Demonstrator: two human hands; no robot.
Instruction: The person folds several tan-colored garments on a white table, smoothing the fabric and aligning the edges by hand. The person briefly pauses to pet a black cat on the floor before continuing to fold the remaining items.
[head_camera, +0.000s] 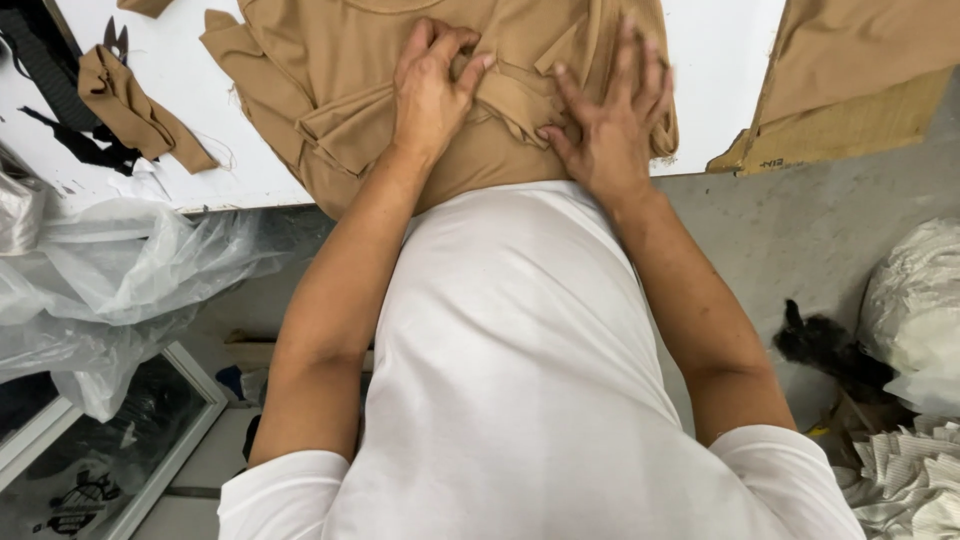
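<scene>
Both hands press down on the tan fabric (440, 80) that lies heaped at the near edge of the white table (720, 60). From my remote seat I see the left hand (432, 92) with its fingers curled in, knuckles up, bunching a fold of the cloth under the fingertips; it looks pinched on that fold, though the fingertips themselves are tucked out of my sight. Next to it, the right hand (610, 120) lies spread, fingers fanned wide and flat on the cloth, gripping nothing (its fingertips are a little blurred). The two hands sit close together, not touching, with a narrow strip of folded fabric between them.

That fabric hangs slightly over the table edge, right against the person's white shirt (520, 380). Off to the far left on the table I make out a smaller tan scrap (130, 110) lying beside some black strips (75, 140), and small black snips (115, 40) above them. On the right, another tan piece (860, 50) rests over brown cardboard (850, 130). Below the table on the left sits crumpled clear plastic sheeting (110, 280); on the floor at right are white bundled cloth (915, 320) and a dark fluffy clump (825, 345).
</scene>
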